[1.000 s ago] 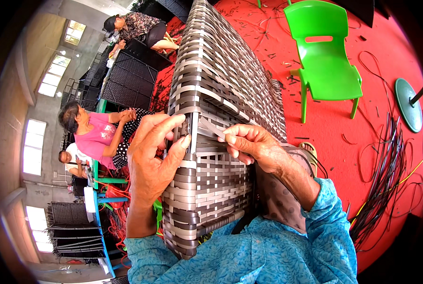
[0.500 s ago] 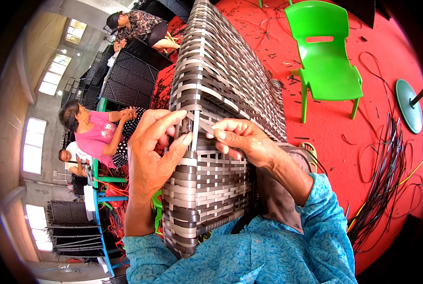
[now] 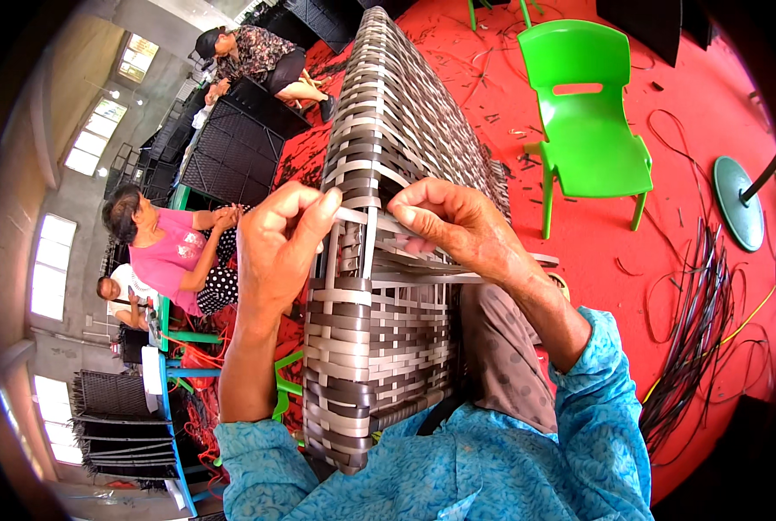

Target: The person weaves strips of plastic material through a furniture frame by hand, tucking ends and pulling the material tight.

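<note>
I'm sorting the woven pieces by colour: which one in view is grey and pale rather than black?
The tall woven frame under both hands, banded grey and cream. The woven panels at upper left and the stack at lower left are black.

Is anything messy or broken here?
The woven grey frame looks whole; a gap near its corner is unwoven, where the left hand and right hand pinch a strip. The red floor is messy: dark loose strips lie scattered.

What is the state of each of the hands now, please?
Left hand: closed, pinching a pale weaving strip on the woven grey frame.
Right hand: closed, pinching the same strip.
</note>
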`<state>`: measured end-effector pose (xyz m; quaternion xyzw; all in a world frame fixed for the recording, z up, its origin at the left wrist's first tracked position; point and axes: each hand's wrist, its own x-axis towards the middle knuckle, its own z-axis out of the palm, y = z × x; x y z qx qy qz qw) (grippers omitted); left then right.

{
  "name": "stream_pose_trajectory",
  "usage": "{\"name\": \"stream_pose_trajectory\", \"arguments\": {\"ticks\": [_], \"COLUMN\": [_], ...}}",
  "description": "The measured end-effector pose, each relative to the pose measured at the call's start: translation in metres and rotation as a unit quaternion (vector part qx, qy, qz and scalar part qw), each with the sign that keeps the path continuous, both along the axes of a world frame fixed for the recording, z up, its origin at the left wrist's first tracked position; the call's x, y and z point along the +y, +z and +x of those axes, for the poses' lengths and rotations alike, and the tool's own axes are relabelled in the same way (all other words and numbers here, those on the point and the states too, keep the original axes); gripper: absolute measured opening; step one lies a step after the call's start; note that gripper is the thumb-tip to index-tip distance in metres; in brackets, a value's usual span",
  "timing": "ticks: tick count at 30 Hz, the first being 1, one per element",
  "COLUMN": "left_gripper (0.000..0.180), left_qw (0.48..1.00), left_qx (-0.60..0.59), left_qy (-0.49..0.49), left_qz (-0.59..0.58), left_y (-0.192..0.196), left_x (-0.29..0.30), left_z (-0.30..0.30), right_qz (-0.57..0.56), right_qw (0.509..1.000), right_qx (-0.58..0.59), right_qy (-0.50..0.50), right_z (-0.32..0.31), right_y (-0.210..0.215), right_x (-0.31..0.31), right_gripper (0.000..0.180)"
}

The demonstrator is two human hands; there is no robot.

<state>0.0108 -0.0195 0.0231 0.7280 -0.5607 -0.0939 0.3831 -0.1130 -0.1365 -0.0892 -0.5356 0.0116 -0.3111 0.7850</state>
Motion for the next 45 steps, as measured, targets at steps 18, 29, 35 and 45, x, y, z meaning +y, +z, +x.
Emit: {"name": "stream_pose_trajectory", "arguments": {"ticks": [18,29,35,45], "left_gripper": [0.017,0.018,0.018,0.015], "left_qw": [0.995,0.969,0.903,0.888], "left_qx": [-0.010,0.186,0.331,0.394], "left_qy": [-0.043,-0.043,-0.104,-0.119], "left_qz": [-0.092,-0.154,-0.252,-0.204], "left_y": [-0.021,-0.028,-0.006,-0.033], "left_x": [0.019,0.023,0.017,0.021], "left_z": [0.012,0.034,0.031,0.035], "right_qz": [0.075,-0.344,-0.384,-0.168], "right_qw": [0.996,0.878,0.910,0.953], "right_qx": [0.031,0.078,0.132,0.235], "right_qy": [0.027,-0.322,-0.086,0.093], "right_z": [0.018,-0.007,0.005,-0.001], "right_y": [0.015,0.042,0.086,0.112], "right_x": [0.008,-0.004,0.002,-0.010], "right_gripper": [0.029,0.017,0.030,0.028]}}
